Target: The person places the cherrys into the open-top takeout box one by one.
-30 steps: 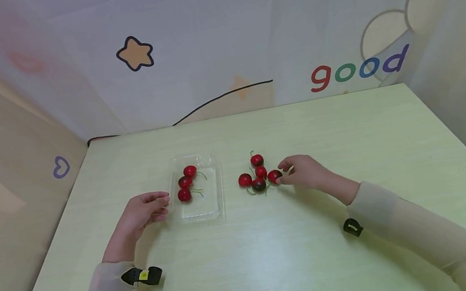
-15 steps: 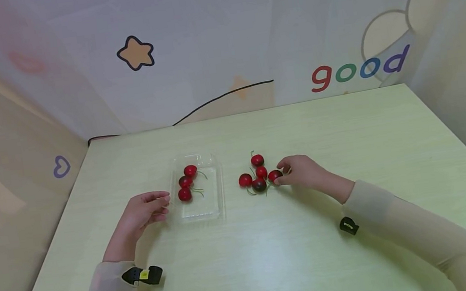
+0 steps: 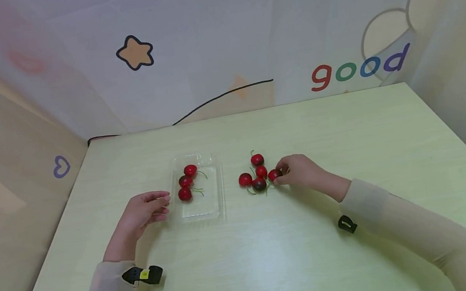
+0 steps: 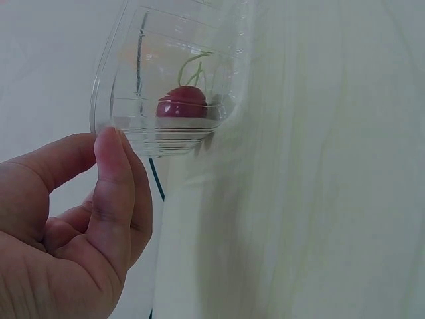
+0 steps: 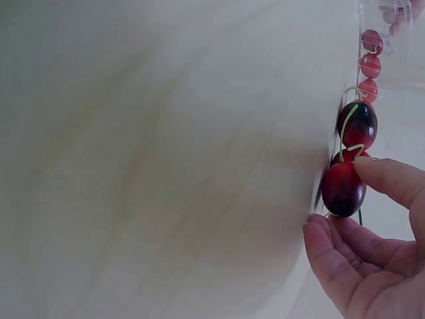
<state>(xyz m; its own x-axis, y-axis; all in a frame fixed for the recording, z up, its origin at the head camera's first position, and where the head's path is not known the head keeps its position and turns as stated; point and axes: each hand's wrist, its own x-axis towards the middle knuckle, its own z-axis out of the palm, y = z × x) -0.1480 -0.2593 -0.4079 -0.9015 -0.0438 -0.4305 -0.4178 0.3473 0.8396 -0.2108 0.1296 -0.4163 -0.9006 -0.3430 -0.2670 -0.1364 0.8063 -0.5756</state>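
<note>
Near the middle of the table, my right hand (image 3: 304,171) pinches a dark red cherry (image 5: 343,191) at the right of a small group. Its thumb lies on the cherry's upper side and the fingers are at its lower side. Several other cherries (image 3: 259,185) with green stems lie close beside it on the table. My left hand (image 3: 144,212) holds the left rim of a clear plastic box (image 4: 101,93) between thumb and fingers. Inside the box, 3 red cherries (image 3: 184,194) form a row along the left side, stems pointing right.
The pale wooden table (image 3: 257,260) reaches back to a printed cloth backdrop (image 3: 202,46), with cloth sides left and right. A black strap piece (image 3: 143,276) sits at the left sleeve, and another (image 3: 347,224) at the right sleeve.
My right hand has shifted slightly left and its fingers have closed in on the rightmost cherry. The left hand, the box and the other cherries stay in place.
</note>
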